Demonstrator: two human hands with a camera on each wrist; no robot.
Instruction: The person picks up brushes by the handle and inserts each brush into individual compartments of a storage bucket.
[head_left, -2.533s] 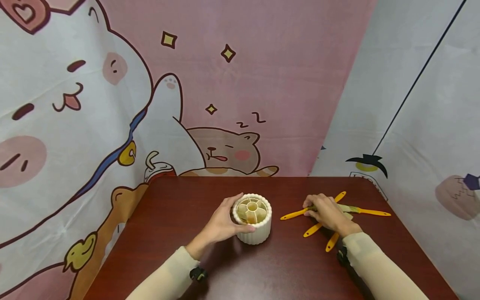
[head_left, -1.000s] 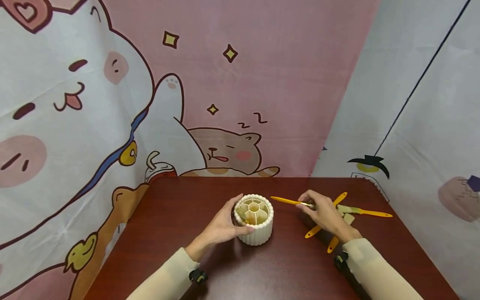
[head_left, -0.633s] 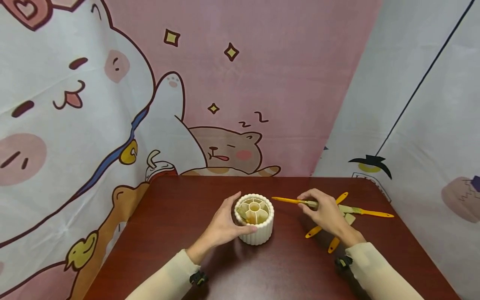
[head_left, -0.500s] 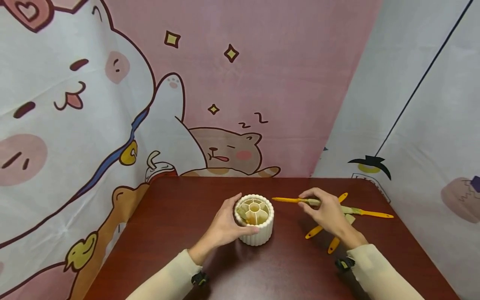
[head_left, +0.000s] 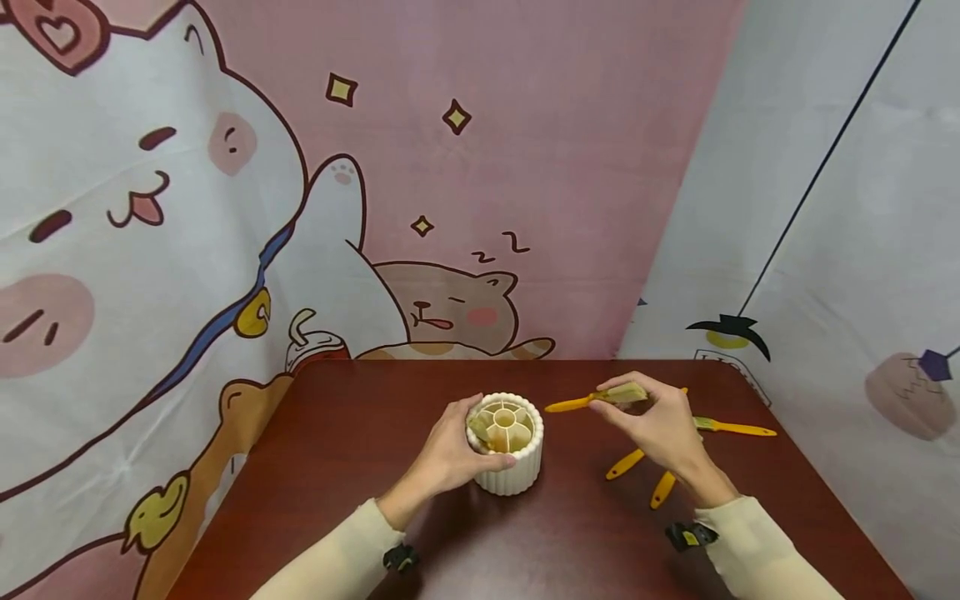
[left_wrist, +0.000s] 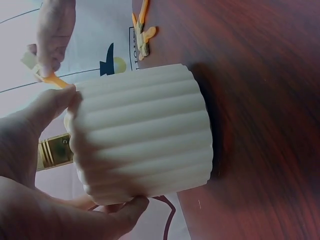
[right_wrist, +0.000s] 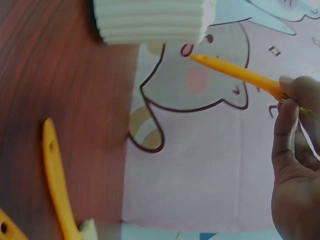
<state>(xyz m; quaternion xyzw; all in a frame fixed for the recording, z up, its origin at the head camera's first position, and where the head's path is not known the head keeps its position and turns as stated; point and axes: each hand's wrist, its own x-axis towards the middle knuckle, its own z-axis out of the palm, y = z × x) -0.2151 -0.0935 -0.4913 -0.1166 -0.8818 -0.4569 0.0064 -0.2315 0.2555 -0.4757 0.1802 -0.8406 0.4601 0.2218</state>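
My left hand [head_left: 442,454] grips a white ribbed round holder [head_left: 512,475] that stands upright on the table. Dividers split its inside into compartments around a central ring. A brush [left_wrist: 55,151] with a brass ferrule is in the holder, its bristles up beside my left hand. My right hand [head_left: 667,427] pinches a yellow-handled paintbrush [head_left: 572,404] near its ferrule, raised off the table. The handle's end points toward the holder's rim, a small gap away in the head view; pale bristles lie toward my palm. In the right wrist view the bristles are mostly hidden by fingers.
Several yellow-handled paintbrushes lie loosely crossed on the right of the dark red-brown table [head_left: 337,467], one with its handle [head_left: 738,429] pointing right. My right hand partly covers this pile. A cartoon-printed cloth [head_left: 585,208] hangs behind the table.
My right hand has lifted a paintbrush from the pile and brought its handle end near the holder. Over the last half second the bristles have tilted up. My left hand stays on the holder.
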